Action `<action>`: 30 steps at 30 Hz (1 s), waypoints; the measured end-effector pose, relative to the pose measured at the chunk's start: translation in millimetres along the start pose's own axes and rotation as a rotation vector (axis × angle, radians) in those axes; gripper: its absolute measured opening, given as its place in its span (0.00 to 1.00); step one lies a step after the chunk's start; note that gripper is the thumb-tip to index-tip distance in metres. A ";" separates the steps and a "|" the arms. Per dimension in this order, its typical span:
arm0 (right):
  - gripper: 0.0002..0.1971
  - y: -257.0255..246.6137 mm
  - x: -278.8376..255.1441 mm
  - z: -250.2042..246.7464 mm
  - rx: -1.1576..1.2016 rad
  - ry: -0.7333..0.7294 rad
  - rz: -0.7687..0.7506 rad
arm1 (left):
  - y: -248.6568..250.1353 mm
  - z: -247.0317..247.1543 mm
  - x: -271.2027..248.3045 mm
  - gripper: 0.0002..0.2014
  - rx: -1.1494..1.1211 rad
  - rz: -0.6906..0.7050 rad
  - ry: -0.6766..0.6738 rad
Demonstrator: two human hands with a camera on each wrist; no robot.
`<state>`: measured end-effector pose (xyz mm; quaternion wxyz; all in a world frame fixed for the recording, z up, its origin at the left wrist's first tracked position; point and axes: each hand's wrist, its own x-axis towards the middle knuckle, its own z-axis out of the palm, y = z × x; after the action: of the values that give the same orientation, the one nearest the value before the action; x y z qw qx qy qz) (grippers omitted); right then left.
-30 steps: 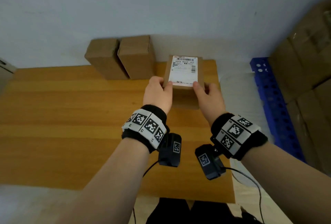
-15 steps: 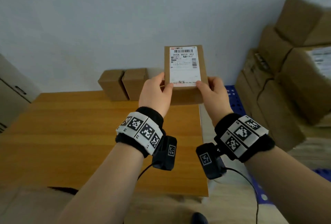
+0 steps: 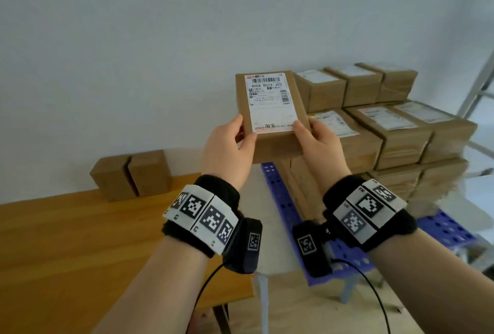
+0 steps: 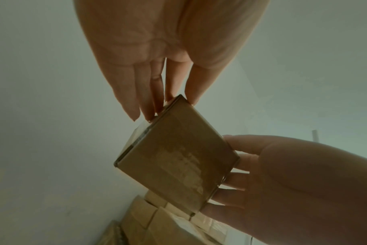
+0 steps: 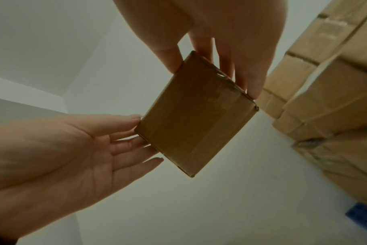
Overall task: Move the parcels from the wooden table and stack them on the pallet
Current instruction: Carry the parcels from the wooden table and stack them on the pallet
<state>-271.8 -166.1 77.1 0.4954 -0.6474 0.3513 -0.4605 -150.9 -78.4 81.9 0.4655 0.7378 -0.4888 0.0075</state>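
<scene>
I hold a brown parcel (image 3: 271, 109) with a white shipping label in the air with both hands. My left hand (image 3: 244, 135) pinches its near left corner, thumb on top and fingers beneath. The near right corner is pinched the same way by my right hand (image 3: 302, 133). From below, the wrist views show the parcel (image 4: 178, 157) (image 5: 195, 116) with fingers (image 4: 149, 99) (image 5: 226, 66) flat under it. It hovers just left of the stacked parcels (image 3: 395, 130) on the blue pallet (image 3: 278, 192). Two more parcels (image 3: 115, 176) (image 3: 149, 170) stand at the back of the wooden table (image 3: 80, 240).
A white wall runs behind everything. A metal frame (image 3: 478, 85) leans at the far right behind the stack. A narrow strip of floor separates the table's right edge from the pallet, with a pale leg (image 3: 263, 299) standing there.
The parcel has come up off the table and travelled right with both hands toward the stack. The view has swung right, bringing the stacked parcels into sight.
</scene>
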 end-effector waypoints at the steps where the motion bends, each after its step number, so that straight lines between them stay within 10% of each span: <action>1: 0.11 -1.7 2.0 -8.7 0.009 0.010 -0.004 | 7.0 4.7 1.3 0.22 -0.006 0.017 -0.007; 15: 0.21 38.2 113.0 -161.6 -0.105 0.000 0.039 | 102.3 164.2 54.9 0.17 0.021 -0.059 -0.060; 30: 0.26 55.9 169.6 -177.5 -0.161 -0.193 0.060 | 114.8 204.1 86.4 0.18 0.087 -0.234 -0.024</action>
<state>-383.5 -391.7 80.4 0.4868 -0.7157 0.3571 -0.3510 -280.0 -292.1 84.6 0.4250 0.8092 -0.4042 -0.0344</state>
